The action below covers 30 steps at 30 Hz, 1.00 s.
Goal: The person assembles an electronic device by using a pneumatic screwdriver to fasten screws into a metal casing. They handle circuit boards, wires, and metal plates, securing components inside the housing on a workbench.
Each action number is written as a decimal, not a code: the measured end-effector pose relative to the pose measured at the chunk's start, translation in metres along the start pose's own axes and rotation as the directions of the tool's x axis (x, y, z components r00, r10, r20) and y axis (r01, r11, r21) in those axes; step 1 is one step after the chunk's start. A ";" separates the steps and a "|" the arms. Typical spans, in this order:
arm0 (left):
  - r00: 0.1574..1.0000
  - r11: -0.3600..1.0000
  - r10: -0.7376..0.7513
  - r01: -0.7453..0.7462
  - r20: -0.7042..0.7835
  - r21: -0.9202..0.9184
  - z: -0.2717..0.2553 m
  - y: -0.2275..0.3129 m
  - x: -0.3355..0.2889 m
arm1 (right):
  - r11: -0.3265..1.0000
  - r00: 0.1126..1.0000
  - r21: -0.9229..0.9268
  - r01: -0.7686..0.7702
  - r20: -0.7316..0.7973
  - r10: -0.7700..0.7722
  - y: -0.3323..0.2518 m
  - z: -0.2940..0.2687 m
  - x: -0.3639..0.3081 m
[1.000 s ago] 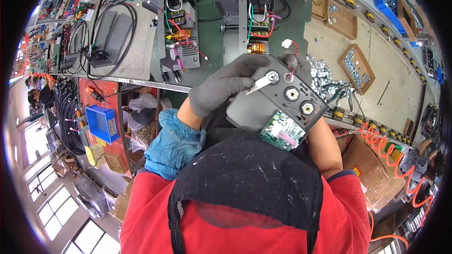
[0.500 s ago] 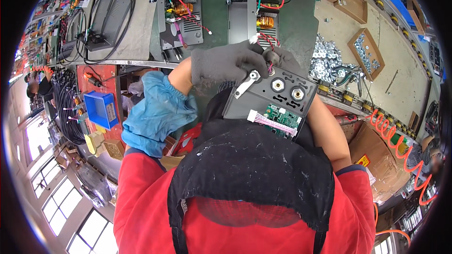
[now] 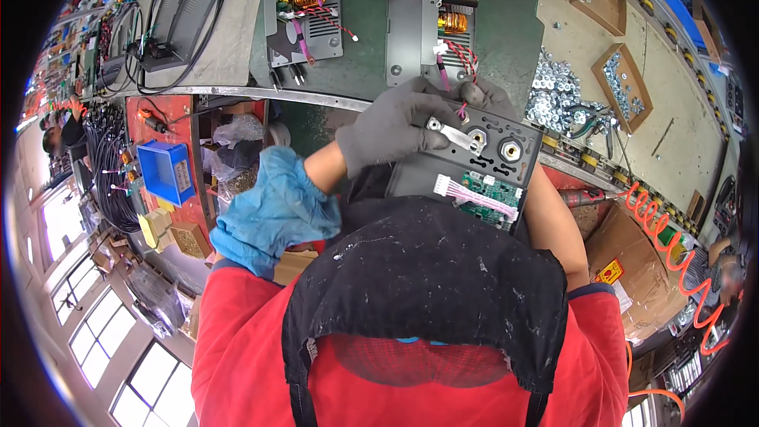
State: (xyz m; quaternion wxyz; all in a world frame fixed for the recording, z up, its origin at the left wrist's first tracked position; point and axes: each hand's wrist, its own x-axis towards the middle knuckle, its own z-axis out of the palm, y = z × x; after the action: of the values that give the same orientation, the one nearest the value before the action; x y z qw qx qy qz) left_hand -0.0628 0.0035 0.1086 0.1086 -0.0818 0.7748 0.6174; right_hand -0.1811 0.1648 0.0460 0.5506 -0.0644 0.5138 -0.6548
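Note:
A dark grey metal panel lies tilted in front of my apron, with two round, nut-topped terminals and a green circuit board carrying a white-plugged ribbon cable. My left hand, in a grey glove, pinches a short silvery flat metal bar between thumb and fingers. The bar's free end lies over the left terminal. At the panel's far edge, my gloved right hand grips the panel, its palm partly hidden. A thin purple wire shows between the two hands.
Open metal housings with copper coils and loose wires stand on the bench ahead. To the right are a pile of nuts, pliers and a cardboard tray. A blue bin sits at left; an orange coiled hose hangs at right.
The metal bar has swung from pointing toward me at the left to pointing right, over the left terminal. My left hand has turned with it. The panel has shifted slightly right.

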 end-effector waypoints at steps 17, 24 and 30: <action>0.811 0.759 -0.584 0.526 -0.045 -0.383 0.008 -0.090 0.011 | 0.771 0.926 -0.616 -0.159 -0.364 -0.100 0.058 -0.077 0.006; 0.850 0.844 -0.527 0.520 -0.020 -0.127 0.003 -0.104 0.024 | 0.507 0.854 -0.852 -0.132 -0.357 -0.377 -0.015 -0.059 -0.002; 0.863 0.852 -0.506 0.497 -0.013 -0.162 0.003 -0.108 0.023 | 0.131 0.990 -0.989 -0.068 -0.083 -0.116 0.010 -0.011 0.048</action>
State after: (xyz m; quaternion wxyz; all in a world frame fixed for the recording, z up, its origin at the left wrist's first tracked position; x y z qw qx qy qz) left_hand -0.0565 -0.0172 0.0007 0.2379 -0.3058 0.6796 0.6229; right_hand -0.2002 0.1351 0.0099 0.3233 -0.3736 0.8536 -0.1651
